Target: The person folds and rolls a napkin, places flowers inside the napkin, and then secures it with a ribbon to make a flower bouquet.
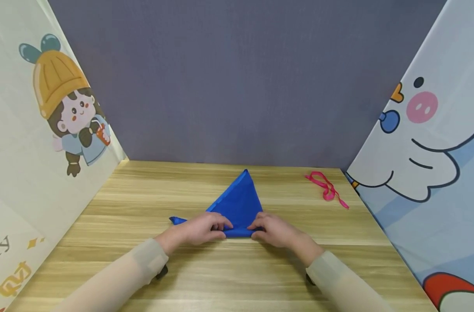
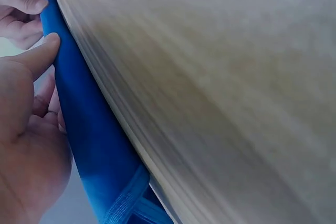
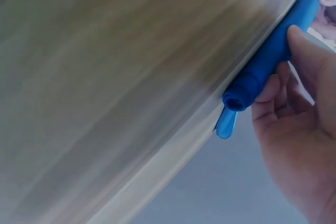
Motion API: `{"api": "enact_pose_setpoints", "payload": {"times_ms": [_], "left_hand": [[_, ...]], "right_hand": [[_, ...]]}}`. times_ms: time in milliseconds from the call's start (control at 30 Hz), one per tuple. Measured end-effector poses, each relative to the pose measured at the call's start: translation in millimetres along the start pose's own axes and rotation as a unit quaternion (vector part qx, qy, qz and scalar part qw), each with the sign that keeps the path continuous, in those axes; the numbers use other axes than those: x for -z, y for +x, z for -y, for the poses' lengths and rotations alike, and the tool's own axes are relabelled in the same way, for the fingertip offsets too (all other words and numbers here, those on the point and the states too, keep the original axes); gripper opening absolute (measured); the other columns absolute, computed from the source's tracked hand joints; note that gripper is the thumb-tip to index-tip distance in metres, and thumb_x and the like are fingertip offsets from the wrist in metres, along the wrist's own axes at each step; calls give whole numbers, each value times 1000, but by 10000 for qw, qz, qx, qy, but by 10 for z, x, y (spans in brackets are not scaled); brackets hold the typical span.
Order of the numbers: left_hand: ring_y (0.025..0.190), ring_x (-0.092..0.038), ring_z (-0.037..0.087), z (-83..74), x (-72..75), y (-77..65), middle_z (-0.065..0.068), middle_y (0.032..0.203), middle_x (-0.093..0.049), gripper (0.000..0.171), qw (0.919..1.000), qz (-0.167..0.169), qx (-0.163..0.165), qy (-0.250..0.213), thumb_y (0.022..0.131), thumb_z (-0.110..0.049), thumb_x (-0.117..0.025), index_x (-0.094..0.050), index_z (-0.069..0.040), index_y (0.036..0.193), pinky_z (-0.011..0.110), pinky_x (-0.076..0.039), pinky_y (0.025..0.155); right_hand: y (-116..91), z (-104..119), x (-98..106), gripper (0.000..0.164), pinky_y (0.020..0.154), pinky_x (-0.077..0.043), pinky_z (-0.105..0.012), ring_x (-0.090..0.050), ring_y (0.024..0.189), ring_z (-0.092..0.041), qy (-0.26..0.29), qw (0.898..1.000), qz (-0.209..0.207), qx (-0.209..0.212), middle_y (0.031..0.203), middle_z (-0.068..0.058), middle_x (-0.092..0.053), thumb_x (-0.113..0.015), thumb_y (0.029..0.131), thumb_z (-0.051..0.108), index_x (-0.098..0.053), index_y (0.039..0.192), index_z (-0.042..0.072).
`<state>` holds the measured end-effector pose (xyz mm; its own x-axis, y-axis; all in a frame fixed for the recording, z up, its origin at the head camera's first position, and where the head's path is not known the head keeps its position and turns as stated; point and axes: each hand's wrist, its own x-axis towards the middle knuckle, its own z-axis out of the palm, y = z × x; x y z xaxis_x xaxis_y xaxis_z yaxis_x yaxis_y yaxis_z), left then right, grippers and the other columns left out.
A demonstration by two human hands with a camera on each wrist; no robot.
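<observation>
— What's that on the wooden table?
— A blue cloth, triangular, tip pointing away, its near edge rolled into a tube.
— And the hands?
— Left hand and right hand both curl their fingers round that roll, mid-table, thumbs almost meeting.

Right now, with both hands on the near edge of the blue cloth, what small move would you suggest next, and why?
Probably roll the near edge one more turn toward the far tip: the blue cloth is rolled only along its base, where left hand and right hand grip it.
</observation>
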<state>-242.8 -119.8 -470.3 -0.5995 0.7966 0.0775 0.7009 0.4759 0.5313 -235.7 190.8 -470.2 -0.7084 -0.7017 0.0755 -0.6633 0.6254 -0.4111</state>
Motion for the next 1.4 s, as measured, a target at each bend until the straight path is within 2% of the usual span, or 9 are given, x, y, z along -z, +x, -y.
{"api": "enact_pose_setpoints", "payload": {"times_ms": [133, 333, 467, 633, 800, 1000, 1167, 1267, 1400], "left_hand": [[91, -58, 2, 4, 9, -6, -1, 108, -76, 25, 9999, 123, -23, -94, 109, -16, -70, -79, -11, 132, 22, -53, 83], [103, -66, 5, 23, 6, -4, 3, 120, -79, 25, 9995, 259, 67, -152, 111, -17, -66, -81, -12, 131, 25, -57, 91], [101, -67, 5, 47, 15, 21, 3, 118, -80, 25, 9994, 254, 159, -157, 112, -17, -64, -81, -11, 130, 26, -57, 89], [97, -68, 6, 69, 25, 64, 6, 113, -81, 24, 9998, 175, 12, -105, 111, -12, -64, -82, -7, 126, 26, -57, 85], [93, -64, 7, 67, 24, 88, 6, 107, -78, 23, 9997, 94, -169, 179, 109, -8, -65, -82, -4, 123, 25, -55, 84], [95, -59, 9, 48, 21, 110, 3, 107, -68, 22, 9992, 70, 41, 390, 109, -8, -66, -82, -5, 123, 26, -54, 87], [93, -58, 10, 10, 13, 125, 3, 118, -63, 24, 9992, 64, 190, 357, 109, -7, -66, -76, -11, 131, 27, -53, 86], [95, -59, 12, -2, 3, 144, 3, 121, -65, 27, 9990, 43, 29, 438, 108, -5, -66, -75, -14, 132, 27, -54, 88], [108, -66, 13, -2, -5, 164, 0, 117, -72, 27, 9973, 20, -235, 694, 107, -3, -67, -80, -14, 128, 30, -57, 98]], "right_hand": [[-7, -17, 6, 19, 87, -57, -31, -66, 96, -10, -26, 10000, -5, 81, 103, 3, -73, -74, 106, 18, -84, 121, 12], [-1, -16, 12, 19, 95, -60, -39, -72, 105, -18, -144, 9999, 33, 31, 107, 1, -77, -70, 109, 17, -84, 119, 12], [22, -24, -5, 16, 98, -60, -43, -74, 108, -23, -51, 9999, -8, -133, 108, 1, -79, -69, 109, 16, -82, 117, 13], [42, -31, -9, 7, 83, -58, -35, -68, 90, -12, 207, 9994, -122, -236, 96, 3, -74, -70, 108, 14, -72, 113, 18], [33, -13, -11, 9, 85, -59, -34, -68, 93, -11, -126, 9996, -228, -73, 101, 4, -73, -71, 107, 12, -77, 108, 19], [32, 38, -2, 13, 80, -56, -28, -60, 89, -10, -457, 9986, -251, -64, 102, 1, -62, -72, 106, 9, -82, 112, 12], [32, 65, 4, 14, 78, -55, -25, -58, 87, -8, -536, 9983, -227, -62, 100, 1, -63, -73, 106, 8, -83, 114, 10], [28, 69, -3, 13, 78, -55, -26, -59, 87, -8, -548, 9982, -258, -15, 101, 1, -64, -72, 106, 7, -82, 114, 10], [25, 76, -8, 14, 79, -57, -27, -61, 88, -10, -647, 9971, -356, 160, 102, 0, -65, -72, 106, 6, -77, 116, 13]]}}
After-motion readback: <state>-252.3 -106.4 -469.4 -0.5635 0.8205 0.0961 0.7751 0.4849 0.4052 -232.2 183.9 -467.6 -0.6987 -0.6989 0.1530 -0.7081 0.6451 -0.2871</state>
